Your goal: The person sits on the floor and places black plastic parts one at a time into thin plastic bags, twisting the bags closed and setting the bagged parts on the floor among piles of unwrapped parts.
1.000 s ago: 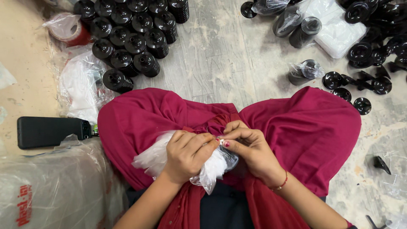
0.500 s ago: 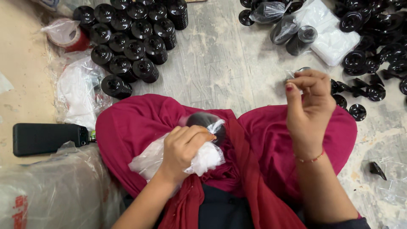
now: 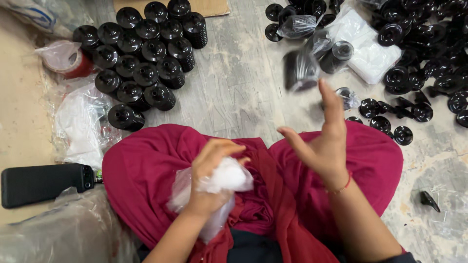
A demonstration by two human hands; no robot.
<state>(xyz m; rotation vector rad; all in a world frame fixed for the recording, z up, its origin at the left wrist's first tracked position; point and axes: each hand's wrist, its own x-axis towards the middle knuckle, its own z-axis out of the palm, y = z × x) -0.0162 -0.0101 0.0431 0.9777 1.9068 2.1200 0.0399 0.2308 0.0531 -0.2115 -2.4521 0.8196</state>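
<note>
I sit on the floor with a maroon cloth [image 3: 146,170] over my knees. My left hand [image 3: 212,163] rests on my lap, closed around a bundle of thin clear plastic bags [image 3: 224,182]. My right hand [image 3: 321,146] is raised above my right knee, fingers spread, holding nothing. Just beyond its fingertips a black round part wrapped in clear plastic [image 3: 300,73] appears blurred over the floor. Several more wrapped black parts [image 3: 336,51] lie near it.
A tight group of black round caps [image 3: 146,53] stands at the upper left. Loose black parts [image 3: 429,48] and a white packet [image 3: 370,56] lie at the upper right. On the left are a black box-shaped object [image 3: 44,182], crumpled plastic bags [image 3: 78,122] and a red roll [image 3: 73,63].
My right hand left the bundle on my lap, swung out to the right and opened. The wrapped black part is now past its fingers, blurred. My left hand kept the plastic bags.
</note>
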